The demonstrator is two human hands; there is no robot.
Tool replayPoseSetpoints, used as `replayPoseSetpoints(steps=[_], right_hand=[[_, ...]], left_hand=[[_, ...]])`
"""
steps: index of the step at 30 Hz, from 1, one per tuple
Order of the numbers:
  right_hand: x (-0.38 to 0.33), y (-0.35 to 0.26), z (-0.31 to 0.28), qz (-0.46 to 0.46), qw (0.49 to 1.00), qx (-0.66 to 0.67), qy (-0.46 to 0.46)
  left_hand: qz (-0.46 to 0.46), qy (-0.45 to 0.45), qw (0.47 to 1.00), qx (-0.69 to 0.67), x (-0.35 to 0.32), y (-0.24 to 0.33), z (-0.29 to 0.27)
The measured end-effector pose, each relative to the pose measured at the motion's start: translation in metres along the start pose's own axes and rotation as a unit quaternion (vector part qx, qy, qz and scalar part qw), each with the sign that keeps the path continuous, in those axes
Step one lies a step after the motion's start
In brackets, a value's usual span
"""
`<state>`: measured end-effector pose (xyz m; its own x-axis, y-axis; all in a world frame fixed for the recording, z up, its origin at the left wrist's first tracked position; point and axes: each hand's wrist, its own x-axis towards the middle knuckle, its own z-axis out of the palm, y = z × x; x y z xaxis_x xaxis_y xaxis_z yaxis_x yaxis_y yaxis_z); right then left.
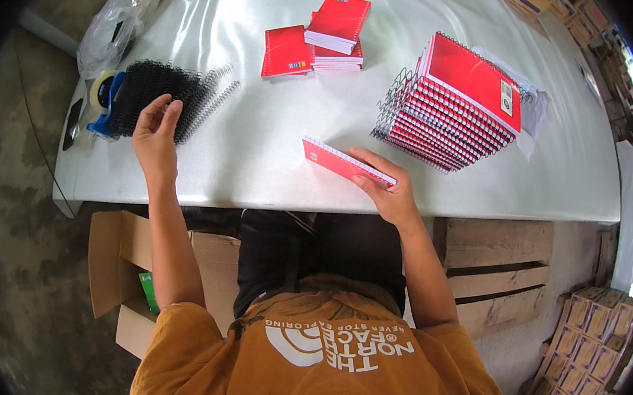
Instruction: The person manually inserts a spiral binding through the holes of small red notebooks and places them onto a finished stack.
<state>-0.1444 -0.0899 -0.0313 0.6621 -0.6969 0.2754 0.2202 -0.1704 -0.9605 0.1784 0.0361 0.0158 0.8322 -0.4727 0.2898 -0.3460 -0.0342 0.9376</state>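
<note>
My left hand (158, 128) is at the near side of a pile of black spiral binding coils (145, 88), thumb and fingers pinched on a coil; the exact grip is partly hidden. In my right hand (389, 191) is a thin red notebook (344, 165), held tilted above the table's front edge, its punched edge facing up and away from me. Between thumb and fingers its near right end is gripped. No coil shows along that edge.
Loose red notebooks lie in small stacks (334, 27) at the back middle. Right of my right hand rises a tall stack of coil-bound red notebooks (465, 94). A blue tape dispenser (106, 110) touches the coils. Below the table stands an open cardboard box (128, 244).
</note>
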Motion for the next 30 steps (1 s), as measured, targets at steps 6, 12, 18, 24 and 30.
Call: replayPoseSetpoints(steps=[6,12,18,24,30], right_hand=[[0.0,0.013,-0.006,0.029,0.999,-0.013,0.013],[-0.002,0.016,-0.005,0.021,0.999,-0.036,0.025],[-0.001,0.014,-0.004,0.003,0.998,-0.065,0.027],[-0.001,0.018,-0.004,-0.034,0.995,-0.086,0.025],[0.0,0.017,-0.002,-0.07,0.992,-0.102,0.026]], left_hand=[[-0.155,-0.272,0.944,-0.102,-0.043,0.024,0.047],[0.003,-0.43,0.894,0.128,-0.065,0.027,0.074],[-0.098,-0.475,0.861,0.153,-0.053,0.041,0.079],[-0.387,-0.499,0.775,-0.017,-0.03,0.038,0.087],[-0.478,-0.548,0.682,-0.077,-0.007,0.033,0.088]])
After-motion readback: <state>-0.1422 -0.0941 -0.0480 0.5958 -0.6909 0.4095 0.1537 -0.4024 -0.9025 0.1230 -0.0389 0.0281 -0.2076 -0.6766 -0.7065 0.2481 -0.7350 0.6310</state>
